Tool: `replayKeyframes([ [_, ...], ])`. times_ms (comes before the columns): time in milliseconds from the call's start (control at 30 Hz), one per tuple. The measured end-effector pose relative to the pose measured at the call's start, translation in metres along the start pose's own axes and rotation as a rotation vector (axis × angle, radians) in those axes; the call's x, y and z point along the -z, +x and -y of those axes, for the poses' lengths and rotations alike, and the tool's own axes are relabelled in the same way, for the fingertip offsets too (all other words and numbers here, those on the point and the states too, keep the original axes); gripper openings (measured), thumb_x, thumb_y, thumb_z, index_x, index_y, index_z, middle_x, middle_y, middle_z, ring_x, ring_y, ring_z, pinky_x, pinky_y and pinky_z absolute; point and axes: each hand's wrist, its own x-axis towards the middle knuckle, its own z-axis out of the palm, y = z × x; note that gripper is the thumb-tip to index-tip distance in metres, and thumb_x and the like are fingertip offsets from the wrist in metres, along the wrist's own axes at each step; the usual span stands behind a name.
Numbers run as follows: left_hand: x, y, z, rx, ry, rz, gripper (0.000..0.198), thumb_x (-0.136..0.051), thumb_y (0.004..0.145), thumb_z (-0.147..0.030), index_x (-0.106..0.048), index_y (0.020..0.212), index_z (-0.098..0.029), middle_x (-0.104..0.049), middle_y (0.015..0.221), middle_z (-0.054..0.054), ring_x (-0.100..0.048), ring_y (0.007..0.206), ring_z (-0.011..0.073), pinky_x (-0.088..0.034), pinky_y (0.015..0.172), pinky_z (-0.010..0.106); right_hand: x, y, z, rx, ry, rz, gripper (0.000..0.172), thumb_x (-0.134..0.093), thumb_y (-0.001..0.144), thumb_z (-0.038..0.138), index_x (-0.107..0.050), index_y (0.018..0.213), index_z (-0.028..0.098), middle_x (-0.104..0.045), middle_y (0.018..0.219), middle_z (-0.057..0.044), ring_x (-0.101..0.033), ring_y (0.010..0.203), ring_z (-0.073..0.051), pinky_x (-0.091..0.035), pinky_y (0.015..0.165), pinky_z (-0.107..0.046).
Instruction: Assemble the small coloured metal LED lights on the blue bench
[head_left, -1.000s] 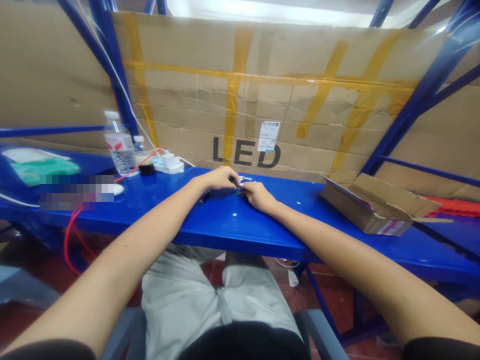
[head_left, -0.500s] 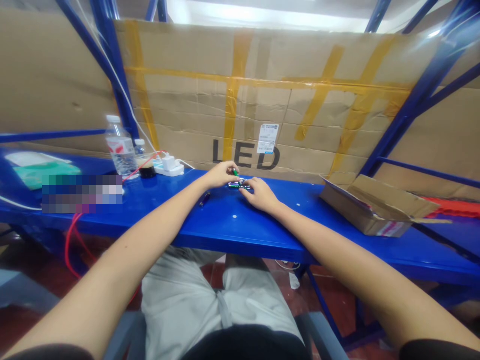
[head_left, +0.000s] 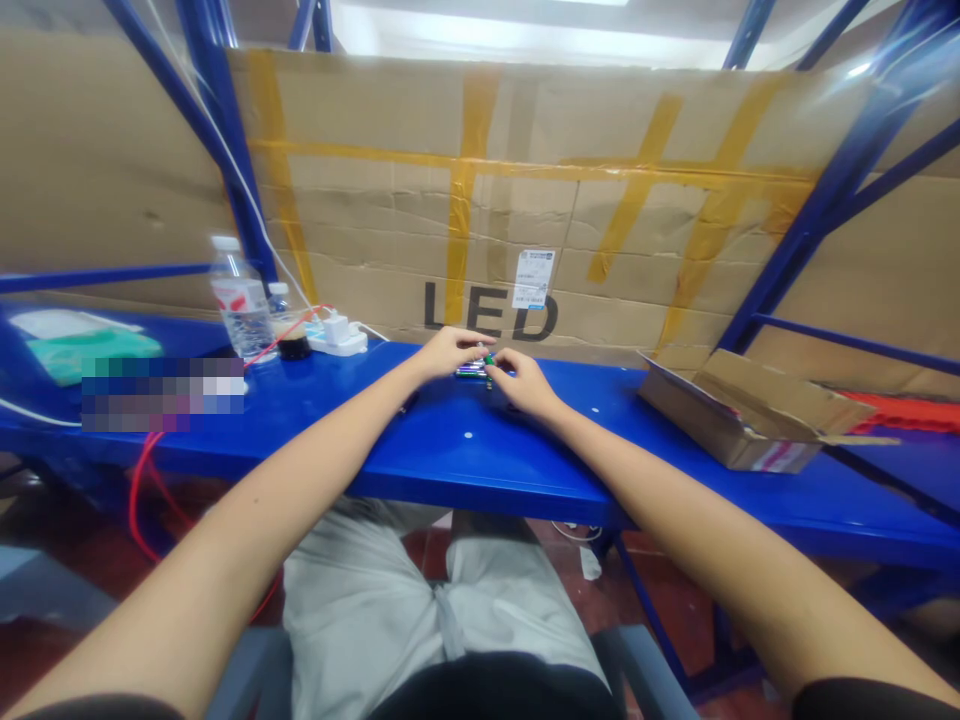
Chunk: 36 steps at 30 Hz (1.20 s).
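My left hand [head_left: 450, 350] is over the far middle of the blue table, its thumb and fingers closed near their tips. Whatever those tips pinch is too small to make out. Close by on the right, my right hand [head_left: 523, 382] pinches a small green cylindrical piece [head_left: 490, 361] between thumb and fingers, held roughly upright. Between and beneath the hands lie several small shiny cylinders [head_left: 469, 371] with purplish and green tints. A small dark object [head_left: 409, 404] is mostly covered by my left forearm.
An open cardboard box [head_left: 739, 430] stands on the right of the blue table [head_left: 480, 465]. To the left are a water bottle [head_left: 241, 310], a smaller bottle of dark liquid [head_left: 291, 342], a white power strip [head_left: 345, 345] and red cable [head_left: 139, 490]. Large cardboard [head_left: 375, 230] rises behind.
The green piece, earlier at my left fingertips, now shows at my right fingertips. My left fingers have straightened somewhat, and my left forearm now covers more of the dark object.
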Motion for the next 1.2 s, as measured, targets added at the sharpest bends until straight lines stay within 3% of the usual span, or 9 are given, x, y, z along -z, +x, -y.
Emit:
replayKeyframes([
  [100, 0.002, 0.000, 0.001, -0.047, -0.003, 0.043, 0.059, -0.078, 0.076, -0.050, -0.074, 0.121, -0.013, -0.073, 0.121, 0.017, -0.065, 0.117, 0.0335, -0.045, 0.105, 0.048, 0.001, 0.002, 0.000, -0.051, 0.111, 0.029, 0.019, -0.063, 0.078, 0.036, -0.059, 0.076, 0.018, -0.067, 0.079, -0.004, -0.060, 0.077, -0.020, -0.046, 0.078, -0.034],
  [200, 0.002, 0.000, 0.000, -0.095, -0.033, 0.094, 0.055, -0.078, 0.077, -0.051, -0.076, 0.119, -0.015, -0.069, 0.131, 0.017, -0.059, 0.128, 0.0347, -0.038, 0.114, 0.049, 0.001, 0.002, 0.001, -0.164, 0.325, 0.153, 0.020, -0.066, 0.076, 0.035, -0.053, 0.076, 0.020, -0.066, 0.070, -0.002, -0.061, 0.069, -0.018, -0.047, 0.070, -0.032],
  [333, -0.002, -0.001, -0.001, -0.023, -0.143, 0.140, 0.058, -0.079, 0.075, -0.055, -0.077, 0.116, -0.014, -0.066, 0.135, 0.018, -0.053, 0.135, 0.0373, -0.033, 0.118, 0.050, 0.002, -0.002, 0.006, -0.291, 0.586, 0.270, 0.019, -0.067, 0.076, 0.031, -0.054, 0.084, 0.019, -0.061, 0.062, 0.000, -0.059, 0.059, -0.016, -0.046, 0.059, -0.029],
  [400, -0.004, -0.001, -0.002, 0.051, -0.302, 0.120, 0.063, -0.072, 0.080, -0.062, -0.075, 0.119, -0.013, -0.065, 0.137, 0.018, -0.052, 0.136, 0.0379, -0.034, 0.117, 0.051, 0.002, -0.003, 0.009, -0.339, 0.683, 0.286, 0.018, -0.065, 0.078, 0.032, -0.054, 0.083, 0.019, -0.052, 0.057, 0.003, -0.053, 0.053, -0.014, -0.045, 0.055, -0.029],
  [500, -0.005, -0.002, -0.007, 0.139, -0.581, 0.065, 0.072, -0.047, 0.091, -0.071, -0.069, 0.127, -0.013, -0.064, 0.138, 0.018, -0.051, 0.138, 0.0366, -0.035, 0.116, 0.052, 0.002, -0.003, 0.011, -0.371, 0.768, 0.304, 0.016, -0.061, 0.082, 0.032, -0.050, 0.079, 0.021, -0.041, 0.054, 0.007, -0.042, 0.047, -0.011, -0.042, 0.050, -0.027],
  [667, 0.002, -0.005, -0.011, 0.246, -0.819, 0.014, 0.085, -0.020, 0.095, -0.073, -0.058, 0.139, -0.011, -0.064, 0.137, 0.021, -0.054, 0.135, 0.0368, -0.039, 0.114, 0.053, 0.005, -0.001, 0.009, -0.359, 0.517, 0.316, 0.024, -0.056, 0.086, 0.027, -0.041, 0.068, 0.023, -0.036, 0.049, 0.007, -0.034, 0.041, -0.009, -0.031, 0.042, -0.024],
  [1200, 0.004, -0.005, -0.009, 0.324, -0.859, -0.021, 0.091, -0.017, 0.092, -0.077, -0.060, 0.134, -0.010, -0.066, 0.133, 0.023, -0.060, 0.128, 0.0376, -0.042, 0.111, 0.054, 0.010, -0.006, 0.014, -0.195, 0.284, 0.274, 0.016, -0.049, 0.085, 0.028, -0.059, 0.079, 0.018, -0.041, 0.052, 0.005, -0.036, 0.048, -0.011, -0.030, 0.047, -0.025],
])
